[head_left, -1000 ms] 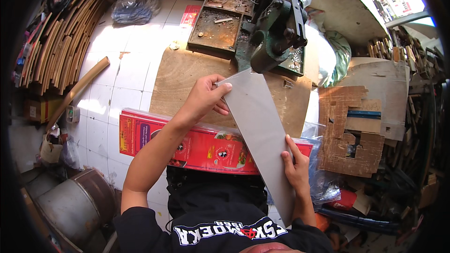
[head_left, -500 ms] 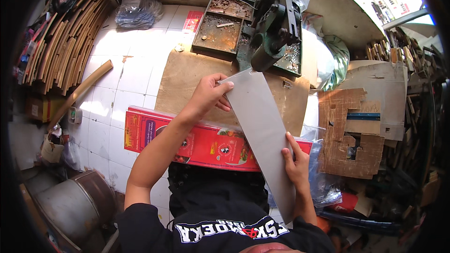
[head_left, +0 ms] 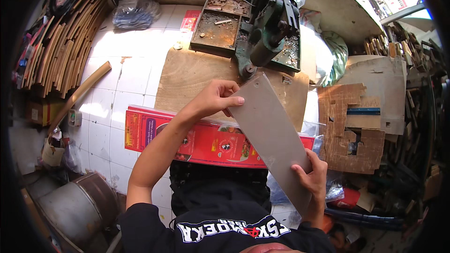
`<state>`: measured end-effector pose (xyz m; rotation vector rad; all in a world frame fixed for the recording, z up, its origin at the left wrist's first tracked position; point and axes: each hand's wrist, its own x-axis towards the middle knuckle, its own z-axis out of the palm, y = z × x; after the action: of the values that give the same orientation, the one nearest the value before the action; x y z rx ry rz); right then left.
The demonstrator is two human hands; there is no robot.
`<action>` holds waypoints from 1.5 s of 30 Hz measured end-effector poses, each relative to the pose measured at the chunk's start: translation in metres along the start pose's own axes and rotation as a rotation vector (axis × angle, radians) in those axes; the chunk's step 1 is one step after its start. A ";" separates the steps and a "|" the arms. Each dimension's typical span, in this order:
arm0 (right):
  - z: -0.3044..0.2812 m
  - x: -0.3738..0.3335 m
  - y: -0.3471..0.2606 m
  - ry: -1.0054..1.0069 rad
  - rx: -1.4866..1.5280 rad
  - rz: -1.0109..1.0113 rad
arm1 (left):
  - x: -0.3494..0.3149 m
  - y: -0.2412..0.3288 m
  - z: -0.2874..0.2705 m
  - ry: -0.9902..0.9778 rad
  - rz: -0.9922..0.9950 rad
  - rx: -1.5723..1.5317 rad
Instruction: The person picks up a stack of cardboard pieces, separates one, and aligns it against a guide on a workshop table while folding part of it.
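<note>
Both hands are busy in my head-cam feed. The left hand (head_left: 219, 99) has the long grey panel (head_left: 272, 133) pinched near its upper end, thumb flat on the face and fingers curled at the edge. The right hand (head_left: 313, 173) grips the lower right edge, thumb on top; I can't see how far its fingers wrap underneath.

The panel slants from upper left down to lower right, crossing over a stack of red printed strips (head_left: 211, 146) by the person's lap. There's a small round mark (head_left: 257, 84) near its top corner, too tiny for me to say if it's a hole or an eyelet. That corner sits just beside the lower arm of a dark green hand press (head_left: 266, 47), and I honestly can't tell if they touch.

The press stands at the far end of a wooden board (head_left: 185, 77), with a grimy compartment tray (head_left: 213, 40) on its left. Further right there's a cut-up brown cardboard sheet (head_left: 335, 133).
</note>
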<state>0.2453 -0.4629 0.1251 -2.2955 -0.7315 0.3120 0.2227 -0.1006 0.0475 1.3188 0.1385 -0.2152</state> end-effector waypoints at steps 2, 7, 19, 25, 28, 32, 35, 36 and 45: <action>-0.024 -0.005 0.001 0.006 -0.125 -0.099 | -0.002 -0.001 -0.001 -0.085 0.049 0.014; -0.065 0.003 -0.010 0.175 -0.687 -0.584 | -0.003 0.001 0.005 -0.108 0.373 0.044; -0.037 0.023 0.022 0.502 -0.950 -0.820 | -0.012 0.005 -0.001 -0.157 0.474 -0.308; -0.030 0.024 0.034 0.572 -0.959 -0.831 | -0.018 0.017 0.001 -0.278 0.349 -0.413; -0.027 0.024 0.040 0.590 -0.967 -0.823 | -0.017 0.015 -0.001 -0.373 0.295 -0.462; -0.024 0.024 0.046 0.582 -0.974 -0.823 | -0.019 0.013 -0.002 -0.358 0.265 -0.428; -0.022 0.023 0.050 0.593 -0.992 -0.821 | -0.020 0.015 -0.002 -0.318 0.236 -0.330; -0.021 0.022 0.051 0.595 -0.996 -0.823 | -0.019 0.015 -0.003 -0.299 0.218 -0.288; -0.028 0.026 0.023 0.521 -1.071 -0.811 | -0.011 0.012 0.002 -0.111 0.120 -0.075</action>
<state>0.2872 -0.4769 0.1297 -2.4851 -1.6899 -1.2701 0.2149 -0.0995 0.0614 1.2327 -0.0265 -0.1796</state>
